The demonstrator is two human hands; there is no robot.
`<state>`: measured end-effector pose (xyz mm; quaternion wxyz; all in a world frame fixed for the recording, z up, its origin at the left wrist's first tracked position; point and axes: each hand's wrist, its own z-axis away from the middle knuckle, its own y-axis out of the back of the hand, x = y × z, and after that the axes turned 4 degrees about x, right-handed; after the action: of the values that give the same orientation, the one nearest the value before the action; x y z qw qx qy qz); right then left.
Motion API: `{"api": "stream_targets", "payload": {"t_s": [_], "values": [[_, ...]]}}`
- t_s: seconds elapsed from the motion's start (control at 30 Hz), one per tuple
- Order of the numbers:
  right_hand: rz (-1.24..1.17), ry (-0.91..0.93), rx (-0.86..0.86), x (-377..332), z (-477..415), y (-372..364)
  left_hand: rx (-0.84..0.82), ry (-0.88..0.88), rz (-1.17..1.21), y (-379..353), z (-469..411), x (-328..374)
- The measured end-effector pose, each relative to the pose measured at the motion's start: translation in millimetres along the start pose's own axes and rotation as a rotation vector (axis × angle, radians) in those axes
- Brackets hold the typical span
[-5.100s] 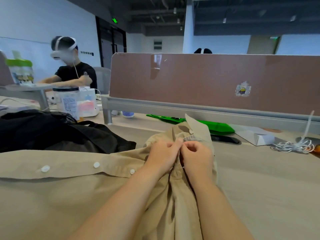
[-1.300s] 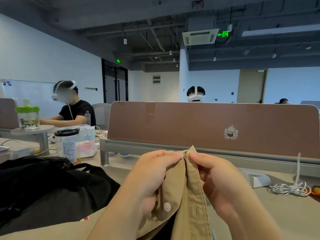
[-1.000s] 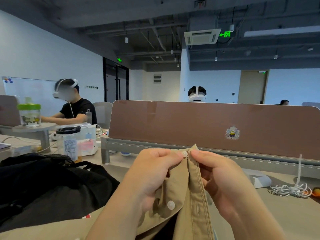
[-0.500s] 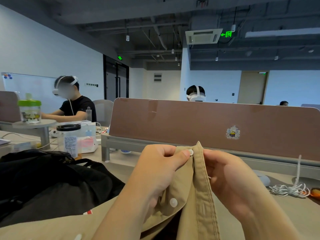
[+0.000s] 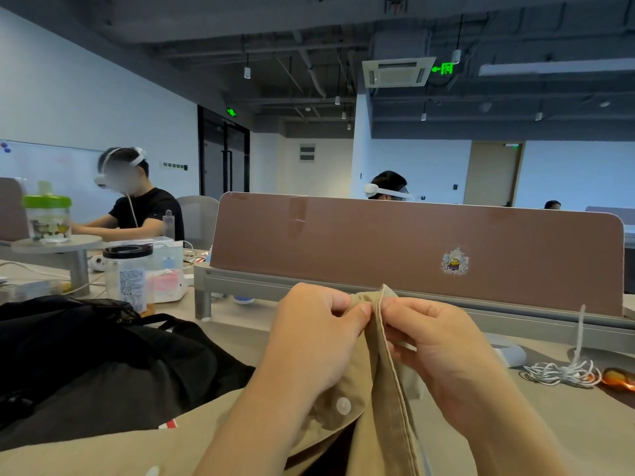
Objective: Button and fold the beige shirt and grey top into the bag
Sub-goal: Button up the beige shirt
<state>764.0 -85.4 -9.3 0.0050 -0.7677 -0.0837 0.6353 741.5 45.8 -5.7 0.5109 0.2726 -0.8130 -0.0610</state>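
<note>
Head cam: fingers of left hand and right hand pinch the beige cotton button-up shirt by its front edges, held up close, probably for buttoning it.

The person's left hand and right hand, at lower centre, were bare, like the left forearm and right forearm below them.

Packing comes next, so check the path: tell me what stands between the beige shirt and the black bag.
Nothing visible. The beige button-up shirt is pinched at its front edge by the left hand and right hand; the black fabric bag lies right beside it, to its left. Its opening cannot be made out.
</note>
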Motion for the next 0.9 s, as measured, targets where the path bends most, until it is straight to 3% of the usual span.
{"api": "stream_targets", "payload": {"t_s": [0.23,0.4,0.53,0.7,0.9], "values": [[0.381,0.222,0.151,-1.2,1.0,-4.1,-0.009,0.110,0.090,-2.7,2.1,1.2],[0.402,0.330,0.147,0.0,0.6,-8.1,0.008,0.215,0.287,-3.7,3.7,3.1],[0.496,0.536,0.213,4.4,-2.1,-7.8,-0.051,0.259,0.377,0.5,4.0,2.8],[0.648,0.632,0.239,15.3,-9.9,-6.0,-0.015,0.079,-0.100,-2.9,0.0,1.2],[0.773,0.663,0.225,26.3,-16.7,-4.9,-0.025,0.058,-0.380,-3.2,-6.1,-4.7]]}}
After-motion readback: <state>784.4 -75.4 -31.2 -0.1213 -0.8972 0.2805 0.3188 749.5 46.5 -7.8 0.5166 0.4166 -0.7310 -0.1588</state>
